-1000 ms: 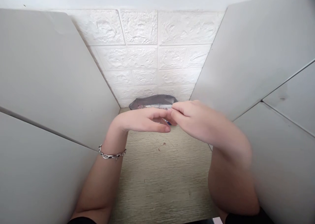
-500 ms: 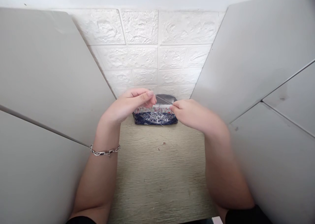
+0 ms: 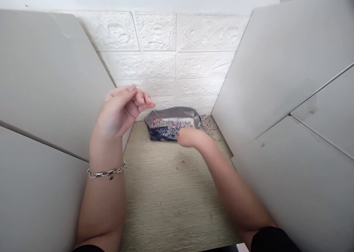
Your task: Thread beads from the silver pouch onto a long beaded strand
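A thin thread or wire (image 3: 157, 114) runs down to the right from my left hand (image 3: 125, 106), whose thumb and forefinger are pinched together while the other fingers curl loosely. My right hand (image 3: 188, 137) is closed at the front edge of a grey pouch (image 3: 177, 112) with a blue and white patterned front; what its fingers hold, if anything, is hidden. Small pink and clear beads (image 3: 166, 123) lie inside the pouch.
Strung pale beads (image 3: 208, 124) lie in a heap right of the pouch on the wooden surface (image 3: 177, 193). Grey panels (image 3: 49, 78) slope in on both sides. A white brick-patterned wall (image 3: 155, 65) stands behind.
My left hand has moved left and up. My right hand has moved left and down to the pouch, uncovering the bead heap. The two hands are farther apart.
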`<state>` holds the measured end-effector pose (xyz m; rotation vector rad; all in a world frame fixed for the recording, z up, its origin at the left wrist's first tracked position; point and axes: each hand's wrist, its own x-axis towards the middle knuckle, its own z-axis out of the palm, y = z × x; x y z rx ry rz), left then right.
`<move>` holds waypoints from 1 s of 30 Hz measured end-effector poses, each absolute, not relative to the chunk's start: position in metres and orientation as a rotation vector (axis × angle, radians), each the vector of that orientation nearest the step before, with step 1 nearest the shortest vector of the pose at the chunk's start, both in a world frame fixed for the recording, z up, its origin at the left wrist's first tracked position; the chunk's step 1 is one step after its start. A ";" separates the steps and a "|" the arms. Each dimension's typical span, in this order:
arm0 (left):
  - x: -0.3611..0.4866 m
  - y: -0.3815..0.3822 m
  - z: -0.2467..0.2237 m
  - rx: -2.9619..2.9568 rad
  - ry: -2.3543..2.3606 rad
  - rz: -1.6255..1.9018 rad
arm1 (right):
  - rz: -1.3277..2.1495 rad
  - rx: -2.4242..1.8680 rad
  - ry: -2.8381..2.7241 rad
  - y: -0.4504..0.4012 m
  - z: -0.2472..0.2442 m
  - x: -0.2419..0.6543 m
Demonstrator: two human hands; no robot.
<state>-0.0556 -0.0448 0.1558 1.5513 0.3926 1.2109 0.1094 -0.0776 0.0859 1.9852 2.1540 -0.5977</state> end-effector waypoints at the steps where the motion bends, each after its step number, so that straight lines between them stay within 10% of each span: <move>1: -0.053 -0.044 0.155 1.555 0.427 1.192 | -0.660 1.948 2.117 -0.076 0.081 0.100; 14: -0.032 -0.025 0.123 1.723 0.657 0.451 | -0.959 2.031 2.550 -0.076 0.096 0.125; 30: -0.026 -0.016 0.112 1.882 0.923 0.544 | -0.615 2.243 2.877 -0.072 0.103 0.132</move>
